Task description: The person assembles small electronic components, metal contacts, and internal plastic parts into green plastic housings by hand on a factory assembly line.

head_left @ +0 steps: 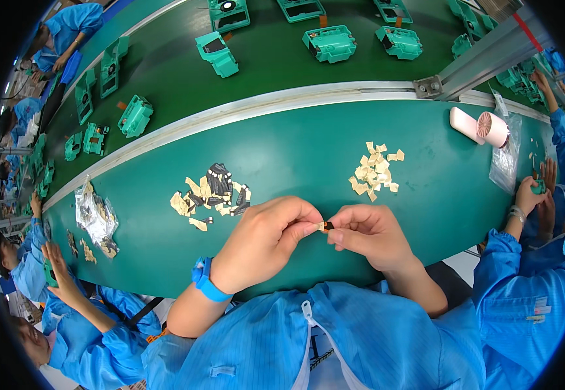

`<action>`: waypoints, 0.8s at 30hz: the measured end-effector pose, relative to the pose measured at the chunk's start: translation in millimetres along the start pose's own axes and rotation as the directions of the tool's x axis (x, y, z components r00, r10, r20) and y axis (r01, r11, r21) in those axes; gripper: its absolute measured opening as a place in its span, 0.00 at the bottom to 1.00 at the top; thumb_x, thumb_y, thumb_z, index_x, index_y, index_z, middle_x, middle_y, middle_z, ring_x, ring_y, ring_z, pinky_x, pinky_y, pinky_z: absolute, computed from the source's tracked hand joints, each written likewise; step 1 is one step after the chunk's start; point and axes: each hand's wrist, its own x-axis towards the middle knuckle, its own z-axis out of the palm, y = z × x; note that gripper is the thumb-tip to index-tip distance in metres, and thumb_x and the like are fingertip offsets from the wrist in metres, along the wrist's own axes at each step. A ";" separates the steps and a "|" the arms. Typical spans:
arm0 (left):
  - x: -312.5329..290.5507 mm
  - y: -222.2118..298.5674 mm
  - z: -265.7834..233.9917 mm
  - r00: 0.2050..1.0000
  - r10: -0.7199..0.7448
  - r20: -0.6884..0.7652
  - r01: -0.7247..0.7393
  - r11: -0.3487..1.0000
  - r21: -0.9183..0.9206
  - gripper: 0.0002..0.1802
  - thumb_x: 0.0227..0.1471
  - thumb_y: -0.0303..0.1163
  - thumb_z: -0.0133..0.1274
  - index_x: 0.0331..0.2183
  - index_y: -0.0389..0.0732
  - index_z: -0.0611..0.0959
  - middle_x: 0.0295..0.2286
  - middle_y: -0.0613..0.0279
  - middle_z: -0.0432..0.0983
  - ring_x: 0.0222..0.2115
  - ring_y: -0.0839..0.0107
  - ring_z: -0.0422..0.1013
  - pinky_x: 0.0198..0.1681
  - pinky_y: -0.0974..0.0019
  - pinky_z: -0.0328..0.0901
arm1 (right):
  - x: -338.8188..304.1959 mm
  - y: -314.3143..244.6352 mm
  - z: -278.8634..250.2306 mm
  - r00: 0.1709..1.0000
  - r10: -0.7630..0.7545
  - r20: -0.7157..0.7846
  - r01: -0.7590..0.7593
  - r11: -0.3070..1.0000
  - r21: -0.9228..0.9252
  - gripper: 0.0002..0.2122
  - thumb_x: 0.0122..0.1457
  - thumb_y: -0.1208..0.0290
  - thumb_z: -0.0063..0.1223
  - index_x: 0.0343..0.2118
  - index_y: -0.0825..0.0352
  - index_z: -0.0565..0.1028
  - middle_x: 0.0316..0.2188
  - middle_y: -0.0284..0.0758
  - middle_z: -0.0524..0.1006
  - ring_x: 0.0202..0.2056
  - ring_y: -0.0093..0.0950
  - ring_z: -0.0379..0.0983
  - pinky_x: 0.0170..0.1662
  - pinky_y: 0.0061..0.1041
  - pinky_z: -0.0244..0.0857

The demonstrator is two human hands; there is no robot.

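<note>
My left hand (266,240), with a blue band on its wrist, pinches one end of a small black strip with a cream tab and an orange-brown bit (325,226). My right hand (375,239) is closed on the strip's other end, thumb and forefinger pressed together. The fingertips cover most of the piece, so its exact kind is hidden. Beyond my left hand lies a loose pile of black strips with cream backing (220,182). Past my right hand is a scatter of small cream paper-like pieces (375,170).
A metal rail (263,102) separates the green table (295,143) from a belt carrying several green plastic housings (330,44). A pink hand fan (490,128) and a clear bag (507,156) lie right. Left sits another bag (97,218). Co-workers flank me; a metal post (484,55) rises right.
</note>
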 end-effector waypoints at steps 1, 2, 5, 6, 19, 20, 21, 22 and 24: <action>0.7 -1.1 1.7 0.999 0.038 -0.016 -0.037 0.999 0.024 0.05 0.48 0.22 0.57 0.31 0.36 0.80 0.24 0.59 0.75 0.22 0.71 0.70 0.26 0.70 0.65 | 0.6 0.5 1.4 1.000 0.001 -0.001 -0.001 1.000 0.002 0.09 0.56 0.77 0.54 0.38 0.74 0.75 0.29 0.34 0.77 0.28 0.17 0.71 0.33 0.16 0.65; 0.8 -1.0 3.7 0.999 0.037 -0.014 -0.036 0.999 0.023 0.05 0.48 0.22 0.57 0.31 0.36 0.80 0.24 0.59 0.75 0.22 0.71 0.70 0.26 0.70 0.65 | 1.1 1.0 2.4 1.000 -0.013 -0.018 0.013 1.000 0.010 0.07 0.56 0.78 0.54 0.37 0.74 0.75 0.28 0.33 0.77 0.27 0.16 0.70 0.32 0.14 0.65; 2.4 -1.8 11.3 0.981 0.104 -0.166 -0.089 0.992 0.094 0.08 0.45 0.21 0.59 0.32 0.37 0.81 0.26 0.58 0.73 0.24 0.68 0.71 0.27 0.69 0.65 | 1.2 5.2 -0.4 0.995 -0.048 -0.083 0.052 0.998 0.045 0.06 0.56 0.78 0.54 0.35 0.73 0.75 0.27 0.32 0.77 0.27 0.15 0.70 0.31 0.14 0.65; 1.0 -1.3 13.5 0.943 0.241 -0.229 -0.187 0.954 0.235 0.10 0.43 0.20 0.59 0.32 0.36 0.80 0.27 0.57 0.72 0.25 0.65 0.70 0.27 0.67 0.65 | 1.2 7.6 -1.8 0.991 -0.065 -0.114 0.074 0.994 0.076 0.05 0.56 0.78 0.54 0.35 0.73 0.76 0.27 0.32 0.77 0.27 0.15 0.70 0.32 0.14 0.65; 7.4 -0.3 38.1 0.886 0.435 -0.163 -0.347 0.853 0.390 0.11 0.37 0.17 0.59 0.30 0.32 0.81 0.25 0.58 0.70 0.24 0.63 0.67 0.25 0.65 0.64 | -5.1 9.6 -3.3 0.969 -0.123 -0.213 0.121 0.992 -0.025 0.04 0.54 0.80 0.54 0.32 0.74 0.77 0.25 0.30 0.75 0.26 0.14 0.69 0.29 0.15 0.62; 9.3 -0.3 38.5 0.882 0.446 -0.153 -0.357 0.844 0.401 0.10 0.37 0.16 0.59 0.29 0.32 0.81 0.24 0.58 0.71 0.23 0.64 0.68 0.23 0.66 0.63 | -6.0 9.7 -3.7 0.956 -0.193 -0.219 0.168 0.978 -0.126 0.04 0.53 0.80 0.55 0.31 0.74 0.77 0.24 0.29 0.74 0.25 0.14 0.68 0.27 0.15 0.61; 11.5 -0.9 38.6 0.882 0.445 -0.153 -0.356 0.844 0.402 0.10 0.37 0.16 0.59 0.29 0.32 0.81 0.24 0.58 0.71 0.23 0.64 0.68 0.23 0.66 0.63 | -6.1 10.1 -4.9 0.941 -0.261 -0.216 0.213 0.951 -0.224 0.03 0.52 0.81 0.55 0.30 0.74 0.77 0.23 0.29 0.73 0.24 0.13 0.67 0.26 0.15 0.60; 14.0 -1.7 38.6 0.886 0.446 -0.128 -0.368 0.844 0.391 0.10 0.37 0.16 0.59 0.28 0.33 0.81 0.23 0.59 0.71 0.22 0.64 0.68 0.23 0.66 0.63 | -6.4 10.6 -6.5 0.941 -0.261 -0.216 0.213 0.951 -0.222 0.03 0.52 0.81 0.55 0.30 0.74 0.77 0.23 0.29 0.73 0.24 0.13 0.67 0.26 0.15 0.60; 18.7 -3.0 39.2 0.887 0.450 -0.103 -0.384 0.844 0.376 0.09 0.37 0.17 0.59 0.27 0.34 0.82 0.23 0.59 0.71 0.22 0.64 0.67 0.22 0.66 0.63 | -7.4 10.5 -9.6 0.924 -0.319 -0.211 0.238 0.911 -0.336 0.02 0.52 0.81 0.55 0.29 0.74 0.76 0.23 0.29 0.73 0.24 0.13 0.66 0.26 0.15 0.60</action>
